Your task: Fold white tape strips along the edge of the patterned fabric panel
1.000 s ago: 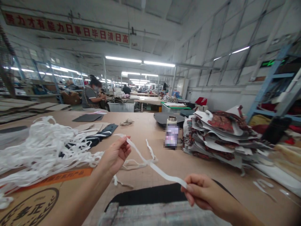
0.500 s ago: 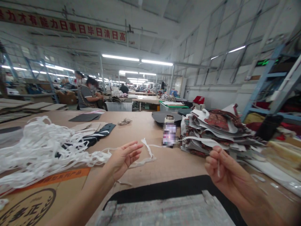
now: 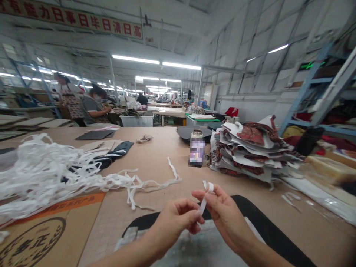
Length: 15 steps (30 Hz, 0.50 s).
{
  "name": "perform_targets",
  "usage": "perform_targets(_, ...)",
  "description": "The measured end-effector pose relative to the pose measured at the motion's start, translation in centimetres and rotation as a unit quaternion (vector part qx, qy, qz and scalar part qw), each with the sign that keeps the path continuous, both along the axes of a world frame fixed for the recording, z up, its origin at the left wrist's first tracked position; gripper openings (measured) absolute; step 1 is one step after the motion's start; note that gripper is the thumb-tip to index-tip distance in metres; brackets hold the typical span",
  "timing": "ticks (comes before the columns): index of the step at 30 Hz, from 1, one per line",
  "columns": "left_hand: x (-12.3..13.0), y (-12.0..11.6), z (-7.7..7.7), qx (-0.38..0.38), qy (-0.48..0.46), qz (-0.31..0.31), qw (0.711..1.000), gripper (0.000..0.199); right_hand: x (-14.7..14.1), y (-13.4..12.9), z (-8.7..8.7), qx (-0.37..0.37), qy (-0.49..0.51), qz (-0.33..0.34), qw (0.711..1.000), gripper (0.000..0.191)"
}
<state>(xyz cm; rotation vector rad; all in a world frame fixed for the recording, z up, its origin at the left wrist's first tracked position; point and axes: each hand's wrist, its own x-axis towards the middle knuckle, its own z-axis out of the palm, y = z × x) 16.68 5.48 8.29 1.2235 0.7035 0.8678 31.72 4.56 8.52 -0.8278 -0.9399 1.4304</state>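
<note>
A short white strip [image 3: 204, 205] spans the gap between my two hands, above a grey cloth bundle [image 3: 194, 248] on a black mat [image 3: 244, 205]. My left hand [image 3: 182, 217] pinches the strip's lower end between thumb and fingers. Around its upper part, which curls into a loop, the fingers of my right hand [image 3: 222, 211] are closed. To the left lies a large tangled heap of white strips [image 3: 55, 174], with loose ends trailing over the table [image 3: 155, 159] towards the middle.
Behind my hands stands a bottle [image 3: 197, 148]. A stack of patterned red and white pieces [image 3: 250, 148] is at the right. Cardboard [image 3: 69, 230] lies front left, dark flat pieces [image 3: 96, 134] farther back. People [image 3: 94, 107] are beyond the table's far edge.
My hands have come together in the middle; the left has moved right and closed on the strip. The right has moved left with its strip. A second person shows more at the back left.
</note>
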Motion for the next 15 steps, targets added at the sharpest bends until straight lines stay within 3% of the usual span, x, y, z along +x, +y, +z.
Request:
perform_targets(3,-0.2,0.3,-0.2,-0.002,0.022,0.017,1.000,0.033,0.2,-0.1,0.2,0.002,0.017,0.016,1.000,0.024)
perform_targets(6,-0.6,0.4,-0.1,0.026,0.058,-0.036,0.997,0.032,0.4,-0.2,0.6,0.015,0.017,0.027,0.999,0.022)
perform_targets(10,-0.6,-0.2,0.4,0.051,-0.015,-0.129,0.990,0.033,0.4,-1.2,1.1,0.025,-0.163,0.111,0.980,0.029)
perform_targets(13,-0.8,-0.3,0.9,-0.039,-0.114,-0.055,0.991,0.032,0.5,-1.9,1.4,0.016,-0.280,0.209,0.937,0.034)
perform_targets(15,-1.4,0.2,1.7,-0.086,-0.166,0.023,0.982,0.024,0.8,-2.1,1.8,0.016,-0.294,0.227,0.928,0.033)
